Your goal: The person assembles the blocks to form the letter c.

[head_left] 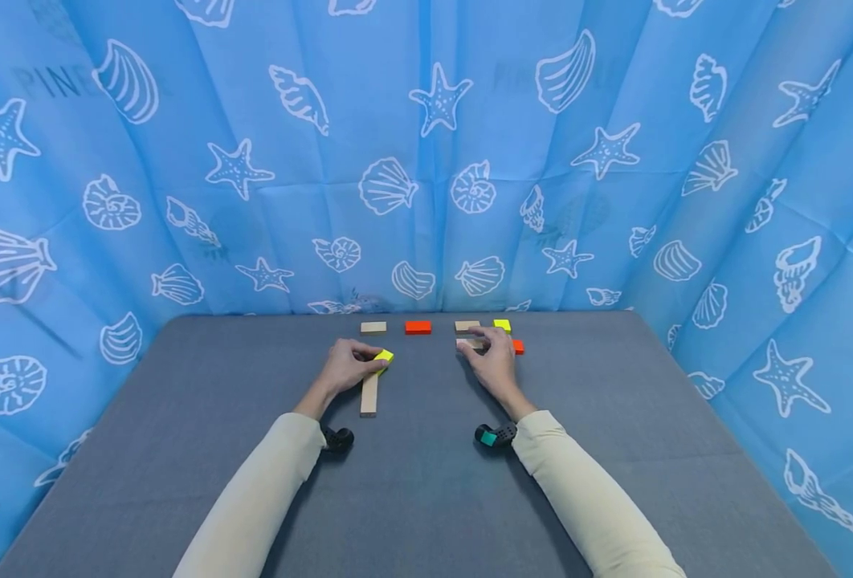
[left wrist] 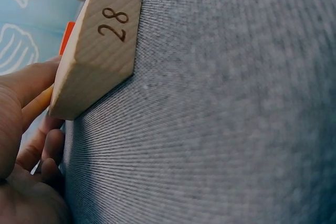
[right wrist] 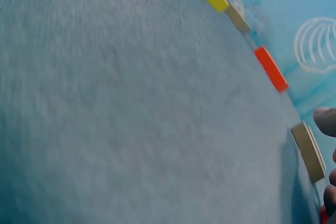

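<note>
My left hand (head_left: 347, 366) pinches a yellow block (head_left: 384, 358) between thumb and fingers. It holds this block at the far end of a long plain wooden block (head_left: 369, 396) lying on the table. In the left wrist view, that wooden block (left wrist: 100, 40) shows the number 28 on its near end. My right hand (head_left: 495, 366) is over a plain wooden block (head_left: 469, 343), thumb and fingers spread around it. In the right wrist view the thumb appears apart from the wooden block (right wrist: 308, 153). A red block (head_left: 518, 347) lies partly hidden beside this hand.
Along the back of the grey table (head_left: 426, 482) lie a wooden block (head_left: 373, 327), a red block (head_left: 418, 327), another wooden block (head_left: 467, 327) and a yellow block (head_left: 502, 325). A blue curtain (head_left: 426, 225) with shell prints hangs behind the table's far edge.
</note>
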Demonstrator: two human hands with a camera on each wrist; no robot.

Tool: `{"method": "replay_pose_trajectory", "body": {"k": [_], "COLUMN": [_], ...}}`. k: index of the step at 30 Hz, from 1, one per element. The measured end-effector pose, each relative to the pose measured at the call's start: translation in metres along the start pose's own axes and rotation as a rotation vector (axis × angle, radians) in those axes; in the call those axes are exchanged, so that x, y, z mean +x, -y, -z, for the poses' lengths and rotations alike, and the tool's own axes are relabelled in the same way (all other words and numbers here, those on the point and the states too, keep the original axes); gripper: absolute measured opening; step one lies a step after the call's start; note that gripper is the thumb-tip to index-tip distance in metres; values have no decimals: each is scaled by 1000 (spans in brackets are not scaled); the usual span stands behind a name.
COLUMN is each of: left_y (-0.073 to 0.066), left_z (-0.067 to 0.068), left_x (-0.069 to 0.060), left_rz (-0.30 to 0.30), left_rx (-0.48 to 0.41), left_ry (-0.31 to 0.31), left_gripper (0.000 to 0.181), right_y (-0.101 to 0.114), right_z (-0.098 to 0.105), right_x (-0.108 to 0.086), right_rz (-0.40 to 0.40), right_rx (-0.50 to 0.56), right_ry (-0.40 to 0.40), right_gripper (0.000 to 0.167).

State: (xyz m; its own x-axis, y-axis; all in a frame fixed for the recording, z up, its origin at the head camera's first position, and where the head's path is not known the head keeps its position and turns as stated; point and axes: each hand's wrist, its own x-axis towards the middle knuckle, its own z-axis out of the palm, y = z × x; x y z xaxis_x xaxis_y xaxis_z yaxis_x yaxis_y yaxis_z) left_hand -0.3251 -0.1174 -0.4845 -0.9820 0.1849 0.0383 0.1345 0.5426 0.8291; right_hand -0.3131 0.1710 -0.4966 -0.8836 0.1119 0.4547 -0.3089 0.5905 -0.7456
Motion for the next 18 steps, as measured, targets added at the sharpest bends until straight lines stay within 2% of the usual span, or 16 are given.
{"method": "replay_pose_trajectory", "body": {"k": [3, 11, 18], "left_y": [0, 1, 0], "left_z": [0, 0, 2], "left_x": [0, 1, -1], "left_rz": [1, 9, -9], "left_rx": [-3, 6, 4], "left_ry": [4, 11, 18], "left_gripper": [31, 31, 32], "right_y": [-4, -4, -4], "right_z": [3, 3, 0], "right_x": [0, -1, -2], "right_rz": [-11, -47, -62], "right_rx": [-20, -141, -191], "right_ry": [10, 99, 121], "right_gripper": [43, 49, 46]}}
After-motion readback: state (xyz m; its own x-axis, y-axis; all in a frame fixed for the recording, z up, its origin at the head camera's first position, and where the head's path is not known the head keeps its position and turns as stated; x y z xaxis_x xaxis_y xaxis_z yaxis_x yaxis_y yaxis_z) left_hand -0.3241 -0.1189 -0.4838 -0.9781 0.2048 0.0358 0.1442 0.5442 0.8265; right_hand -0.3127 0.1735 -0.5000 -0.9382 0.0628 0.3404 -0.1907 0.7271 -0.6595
